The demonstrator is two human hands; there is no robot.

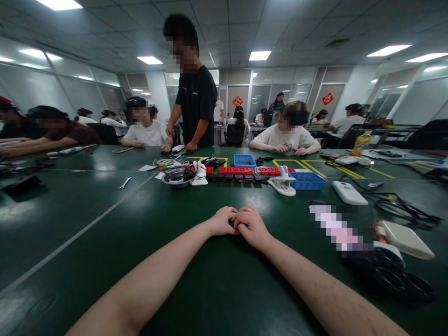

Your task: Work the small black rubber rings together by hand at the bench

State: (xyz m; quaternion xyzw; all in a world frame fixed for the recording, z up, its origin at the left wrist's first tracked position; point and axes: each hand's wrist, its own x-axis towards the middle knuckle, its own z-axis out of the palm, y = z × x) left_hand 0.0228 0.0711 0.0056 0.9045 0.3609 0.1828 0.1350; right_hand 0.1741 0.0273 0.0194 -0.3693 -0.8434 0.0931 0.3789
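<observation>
My left hand rests on the dark green table, its fingers curled in towards my right hand. The fingers of the right hand are bent and lie over the left fingertips, so both hands touch. Between them shows a small dark gap, with no object visible in it. The undersides of the fingers are hidden. Beyond the hands stand a white clip-on base, a white stand and a metal bowl heaped with dark cables.
Red power strips and blue trays line the table's middle. A wrench lies left. To the right are a white power bank, black cables and a beige case. A person in black stands opposite; others sit around.
</observation>
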